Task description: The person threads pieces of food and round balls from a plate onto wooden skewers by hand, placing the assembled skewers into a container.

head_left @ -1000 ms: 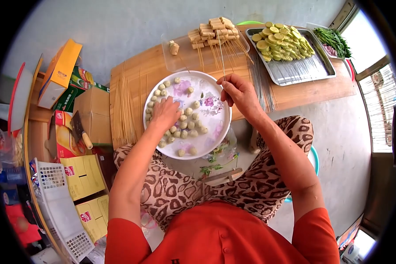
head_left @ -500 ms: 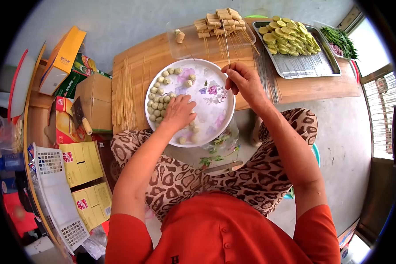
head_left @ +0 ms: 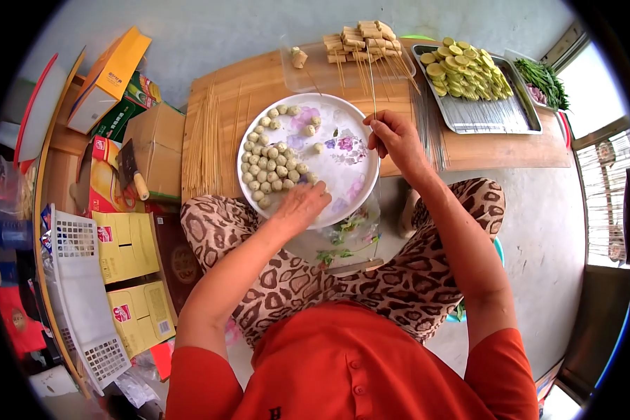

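A round white tray (head_left: 339, 185) with a floral print holds many small speckled balls (head_left: 264, 168), mostly bunched on its left side. Over the tray's lower part, my left hand (head_left: 303, 204) lies among the balls with its fingers bent; what is under the fingertips is hidden. My right hand (head_left: 393, 140) is at the tray's right rim, thumb and fingers pinched on a long thin skewer (head_left: 373, 87) that stands nearly upright in view. Nothing is seen threaded on the skewer. Two balls lie near the tray's upper middle and one lies closer to its centre.
Thin wooden sticks (head_left: 204, 150) lie left on the wooden table (head_left: 259, 77). Behind are skewered tan rolls (head_left: 364, 43) in a clear tray. Right are a metal tray (head_left: 493, 119) of green slices (head_left: 462, 66) and leafy greens (head_left: 542, 80). A cleaver (head_left: 129, 168) and boxes (head_left: 129, 245) stand left.
My left hand has moved down and right across the tray, uncovering more balls. My right hand keeps its pinch on the skewer. The view has shifted slightly.
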Tool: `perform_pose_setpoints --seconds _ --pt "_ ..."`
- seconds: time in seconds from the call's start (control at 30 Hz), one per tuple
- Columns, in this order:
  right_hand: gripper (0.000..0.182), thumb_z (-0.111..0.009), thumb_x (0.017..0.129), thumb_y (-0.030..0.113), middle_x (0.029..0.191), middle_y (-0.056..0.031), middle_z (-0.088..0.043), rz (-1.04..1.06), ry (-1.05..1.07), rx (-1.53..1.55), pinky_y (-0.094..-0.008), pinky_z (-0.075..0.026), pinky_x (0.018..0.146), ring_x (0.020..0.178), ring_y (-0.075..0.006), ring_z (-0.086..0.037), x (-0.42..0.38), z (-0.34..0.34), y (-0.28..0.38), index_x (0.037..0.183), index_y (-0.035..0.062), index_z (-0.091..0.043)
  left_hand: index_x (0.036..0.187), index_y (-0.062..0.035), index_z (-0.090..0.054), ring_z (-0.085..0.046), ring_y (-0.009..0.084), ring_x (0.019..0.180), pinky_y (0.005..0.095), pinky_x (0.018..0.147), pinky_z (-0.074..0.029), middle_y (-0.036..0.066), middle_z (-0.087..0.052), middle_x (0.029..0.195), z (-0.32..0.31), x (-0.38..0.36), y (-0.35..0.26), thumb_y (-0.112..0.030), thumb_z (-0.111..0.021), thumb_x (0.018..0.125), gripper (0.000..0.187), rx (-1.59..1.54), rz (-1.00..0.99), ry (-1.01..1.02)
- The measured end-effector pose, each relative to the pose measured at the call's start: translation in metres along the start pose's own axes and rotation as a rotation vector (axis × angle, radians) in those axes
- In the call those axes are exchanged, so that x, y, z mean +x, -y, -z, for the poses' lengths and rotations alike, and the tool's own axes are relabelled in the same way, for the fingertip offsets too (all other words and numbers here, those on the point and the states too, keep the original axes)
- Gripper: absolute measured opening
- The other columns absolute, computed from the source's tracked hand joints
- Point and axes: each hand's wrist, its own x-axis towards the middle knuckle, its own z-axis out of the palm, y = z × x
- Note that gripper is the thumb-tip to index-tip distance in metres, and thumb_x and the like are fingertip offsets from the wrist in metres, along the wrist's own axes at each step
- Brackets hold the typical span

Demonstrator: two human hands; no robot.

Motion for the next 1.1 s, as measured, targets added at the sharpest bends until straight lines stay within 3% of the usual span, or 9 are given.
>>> perform_pose_setpoints --seconds 0.07,0.2,0.23,0.33,0.4,0.43,0.53,0.73,1.1 --pt "0.016 -0.049 0.092 0.009 0.062 -0.0046 -0.059 -0.004 -0.004 -0.02 -0.0198 -0.037 0.045 0.049 -0.0062 -0.046 -0.002 -0.001 -0.002 0.096 -0.0029 -0.059 0.079 -0.0025 -0.054 -0.057 0.0296 0.079 0.039 0.066 -0.048 0.012 -0.049 0.084 -0.013 -0.004 -0.001 0.0 -0.062 0.07 0.012 0.04 -0.01 0.006" --pt "0.019 -0.047 0.094 0.012 0.062 -0.0047 -0.059 -0.03 -0.001 -0.025 -0.0201 -0.038 0.046 0.048 -0.0066 -0.046 -0.009 -0.004 -0.003 0.095 -0.0021 -0.059 0.081 -0.0022 -0.056 -0.057 0.0301 0.081 0.0397 0.067 -0.048 0.015 -0.048 0.089 -0.023 -0.006 0.005 0.001 -0.06 0.071 0.01 -0.156 0.327 0.043" --pt "0.02 -0.046 0.094 0.014 0.062 -0.0045 -0.059 -0.038 0.012 -0.047 -0.0202 -0.038 0.046 0.048 -0.0066 -0.046 -0.013 -0.006 0.001 0.095 -0.0009 -0.059 0.085 -0.0028 -0.059 -0.057 0.0293 0.081 0.0385 0.068 -0.048 0.014 -0.048 0.091 -0.012 -0.002 0.004 0.001 -0.06 0.072 0.014 -0.381 0.466 0.031" --pt "0.026 -0.043 0.097 0.02 0.06 -0.0009 -0.054 -0.086 0.122 -0.009 -0.0192 -0.037 0.048 0.049 -0.0063 -0.045 -0.031 -0.014 0.019 0.099 0.0006 -0.06 0.094 -0.0039 -0.063 -0.058 0.0216 0.081 0.0324 0.072 -0.049 0.008 -0.052 0.092 0.031 0.003 0.008 -0.002 -0.064 0.077 0.018 -0.388 0.36 -0.108" --pt "0.027 -0.042 0.098 0.023 0.056 0.0002 -0.05 -0.117 0.174 0.013 -0.019 -0.036 0.047 0.048 -0.0062 -0.043 -0.05 -0.027 0.034 0.102 0.0015 -0.059 0.095 -0.0044 -0.064 -0.058 0.0128 0.08 0.0258 0.072 -0.048 0.004 -0.06 0.09 0.056 0.01 0.024 -0.005 -0.063 0.082 0.013 -1.253 0.594 -0.217" --pt "0.028 -0.041 0.099 0.023 0.055 0.001 -0.049 -0.143 0.203 0.006 -0.019 -0.034 0.046 0.047 -0.0058 -0.042 -0.059 -0.034 0.035 0.109 0.0023 -0.057 0.097 -0.0056 -0.063 -0.058 0.0105 0.08 0.0263 0.07 -0.05 0.0 -0.06 0.089 0.064 0.008 0.033 -0.012 -0.065 0.085 0.014 -1.487 0.56 -0.306" --pt "0.027 -0.042 0.098 0.019 0.053 0.0023 -0.047 -0.262 0.267 0.045 -0.0186 -0.032 0.045 0.045 -0.0047 -0.04 -0.084 -0.056 0.038 0.116 0.003 -0.054 0.102 -0.0064 -0.058 -0.059 0.0175 0.086 0.0314 0.079 -0.052 0.005 -0.059 0.093 0.075 0.001 0.05 -0.014 -0.062 0.087 0.017 -1.903 0.593 -0.462" --pt "0.026 -0.044 0.096 0.016 0.052 0.004 -0.044 -0.278 0.418 -0.015 -0.0199 -0.033 0.045 0.045 -0.0036 -0.041 -0.088 -0.078 0.036 0.117 0.0071 -0.056 0.099 -0.0069 -0.059 -0.057 0.022 0.091 0.0333 0.082 -0.051 0.006 -0.059 0.095 0.05 -0.003 0.059 -0.013 -0.061 0.088 0.013 -2.172 0.64 -0.866" --pt "0.025 -0.044 0.096 0.015 0.049 0.0047 -0.042 -0.312 0.473 0.005 -0.0202 -0.032 0.043 0.042 -0.0035 -0.039 -0.081 -0.091 0.02 0.115 0.0033 -0.057 0.1 -0.0052 -0.059 -0.056 0.0219 0.092 0.0349 0.084 -0.051 0.008 -0.058 0.096 0.047 0.0 0.065 -0.012 -0.059 0.089 0.013 -2.179 0.645 -1.003"
